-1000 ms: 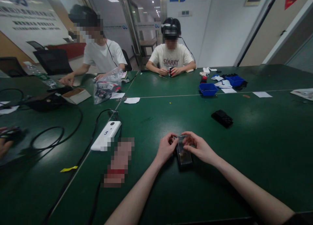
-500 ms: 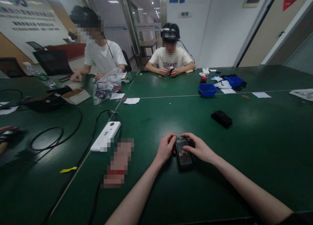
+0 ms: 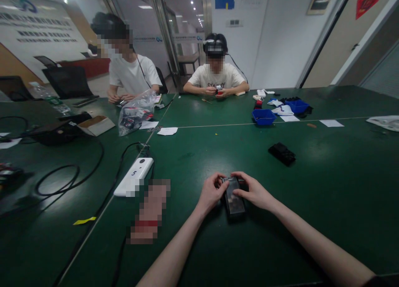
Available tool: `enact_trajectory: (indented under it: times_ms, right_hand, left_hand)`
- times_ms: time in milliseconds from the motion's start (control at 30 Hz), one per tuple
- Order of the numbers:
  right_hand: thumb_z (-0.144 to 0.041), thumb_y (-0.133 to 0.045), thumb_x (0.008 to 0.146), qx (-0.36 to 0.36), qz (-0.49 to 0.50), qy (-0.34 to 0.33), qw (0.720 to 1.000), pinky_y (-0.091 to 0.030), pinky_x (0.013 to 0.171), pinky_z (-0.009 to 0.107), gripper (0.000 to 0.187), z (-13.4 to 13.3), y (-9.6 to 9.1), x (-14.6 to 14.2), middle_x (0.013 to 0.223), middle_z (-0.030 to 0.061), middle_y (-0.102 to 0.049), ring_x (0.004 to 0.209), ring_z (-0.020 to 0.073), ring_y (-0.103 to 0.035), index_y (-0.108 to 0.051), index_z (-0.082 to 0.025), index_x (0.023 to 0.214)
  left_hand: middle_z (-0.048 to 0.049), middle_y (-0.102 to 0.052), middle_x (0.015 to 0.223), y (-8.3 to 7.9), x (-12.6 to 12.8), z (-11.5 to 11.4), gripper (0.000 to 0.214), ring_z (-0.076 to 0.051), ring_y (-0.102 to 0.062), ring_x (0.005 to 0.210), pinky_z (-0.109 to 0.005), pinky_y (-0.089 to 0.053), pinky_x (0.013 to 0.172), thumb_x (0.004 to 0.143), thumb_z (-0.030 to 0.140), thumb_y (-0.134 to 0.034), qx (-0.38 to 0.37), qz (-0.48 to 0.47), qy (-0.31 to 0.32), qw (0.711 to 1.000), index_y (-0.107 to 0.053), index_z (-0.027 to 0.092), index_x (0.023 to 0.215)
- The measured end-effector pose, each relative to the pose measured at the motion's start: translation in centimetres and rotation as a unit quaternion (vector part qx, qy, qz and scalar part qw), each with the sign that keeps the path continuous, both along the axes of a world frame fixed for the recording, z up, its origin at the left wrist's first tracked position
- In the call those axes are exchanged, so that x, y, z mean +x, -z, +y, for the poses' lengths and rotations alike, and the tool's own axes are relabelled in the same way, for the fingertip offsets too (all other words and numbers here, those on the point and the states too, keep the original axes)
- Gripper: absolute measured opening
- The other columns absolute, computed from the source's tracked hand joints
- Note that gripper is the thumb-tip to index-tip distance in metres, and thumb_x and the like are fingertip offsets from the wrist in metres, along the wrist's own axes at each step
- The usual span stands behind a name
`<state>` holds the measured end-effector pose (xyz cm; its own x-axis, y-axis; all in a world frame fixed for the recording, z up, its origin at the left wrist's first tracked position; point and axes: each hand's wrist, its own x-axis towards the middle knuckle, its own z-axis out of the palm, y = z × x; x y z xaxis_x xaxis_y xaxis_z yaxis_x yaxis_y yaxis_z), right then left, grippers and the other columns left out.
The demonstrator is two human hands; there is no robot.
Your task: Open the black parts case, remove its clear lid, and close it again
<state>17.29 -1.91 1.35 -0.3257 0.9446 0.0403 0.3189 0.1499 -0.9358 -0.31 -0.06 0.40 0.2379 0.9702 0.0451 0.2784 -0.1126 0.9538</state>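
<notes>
Taking the dark rectangular case (image 3: pixel 236 207) between the person's hands as the clock's centre, with twelve pointing away from the person, a yellow strip (image 3: pixel 84 221) lies far off, a little below nine o'clock, on the green counter (image 3: pixel 336 195). An open carton (image 3: pixel 104 125) stands at about ten, and a clear plastic bag (image 3: pixel 139 108) between ten and eleven. Nearer in, a white device (image 3: pixel 137 170) marked 5 lies between nine and ten. The left hand (image 3: pixel 214 191) is clamped on the case's far left side, thumb on its top face, fingers curled about the edge. The case points lengthwise towards roughly six. The right hand (image 3: pixel 251 190) grips its far right side, thumb likewise on top. A blue tray (image 3: pixel 264 117) sits near one, and a folded black item (image 3: pixel 282 154) between one and two, well apart from the hands.
</notes>
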Motion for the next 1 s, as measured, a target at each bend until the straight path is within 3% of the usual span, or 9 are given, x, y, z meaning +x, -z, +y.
enact_trajectory:
  times_ms: [733, 1000]
  right_hand:
    - [-0.026, -0.065, 0.072, -0.046, 0.013, -0.004, 0.999, -0.044, 0.093, 0.043, 0.052, 0.05, 0.37, 0.16, 0.112, 0.0097, -0.061, 0.106, 0.0215, -0.057, -0.046, -0.019, 0.120]
    - [-0.030, -0.066, 0.072, -0.056, 0.021, -0.009, 0.998, -0.045, 0.093, 0.044, 0.043, 0.19, 0.68, 0.35, 0.109, 0.0082, -0.064, 0.102, 0.0217, -0.059, -0.053, -0.020, 0.113]
  left_hand:
    - [0.0039, -0.048, 0.057, -0.24, -0.08, -0.11, 0.022, -0.009, -0.046, 0.051, -0.019, -0.036, 0.048, 0.074, 0.033, -0.059, -0.011, -0.008, 0.003, 1.000, -0.058, 0.014, 0.083]
    - [0.0038, -0.050, 0.057, -0.37, -0.14, -0.19, 0.021, -0.010, -0.047, 0.051, -0.020, -0.037, 0.050, 0.074, 0.033, -0.059, -0.002, 0.002, 0.002, 1.000, -0.059, 0.015, 0.083]
